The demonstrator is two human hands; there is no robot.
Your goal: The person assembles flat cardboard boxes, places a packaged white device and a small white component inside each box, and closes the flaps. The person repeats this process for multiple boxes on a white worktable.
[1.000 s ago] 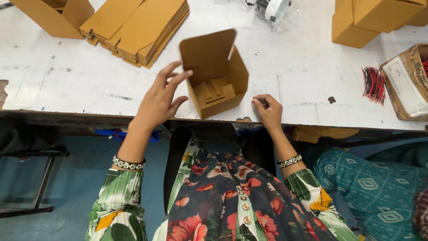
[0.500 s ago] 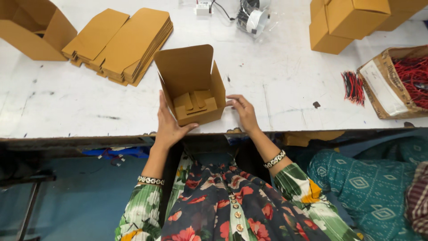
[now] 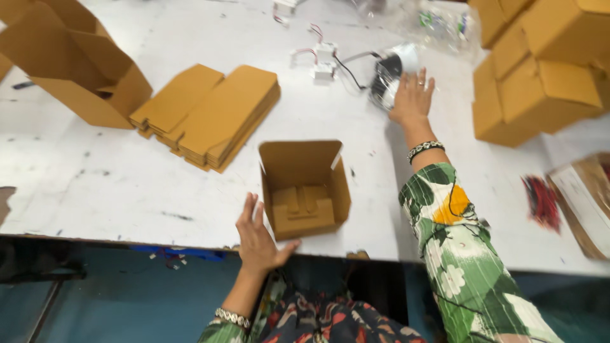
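Note:
An open brown cardboard box (image 3: 305, 187) stands on the white table (image 3: 114, 190) near its front edge, with its top flap up. My left hand (image 3: 257, 238) rests flat with fingers apart against the box's left front corner. My right hand (image 3: 412, 98) is stretched out to the far side and lies on a round black and white lamp part (image 3: 389, 75) with wires, fingers spread over it. Small white connectors (image 3: 323, 63) lie beside that part.
A pile of flat folded box blanks (image 3: 213, 114) lies left of the box. A large open carton (image 3: 70, 63) stands at far left. Closed brown boxes (image 3: 546, 70) are stacked at right. Red wires (image 3: 543, 200) and another carton (image 3: 588, 200) lie at right.
My right hand has left the box's right side and reached far across the table to the lamp part. My left hand stays at the box's left corner. The view has shifted.

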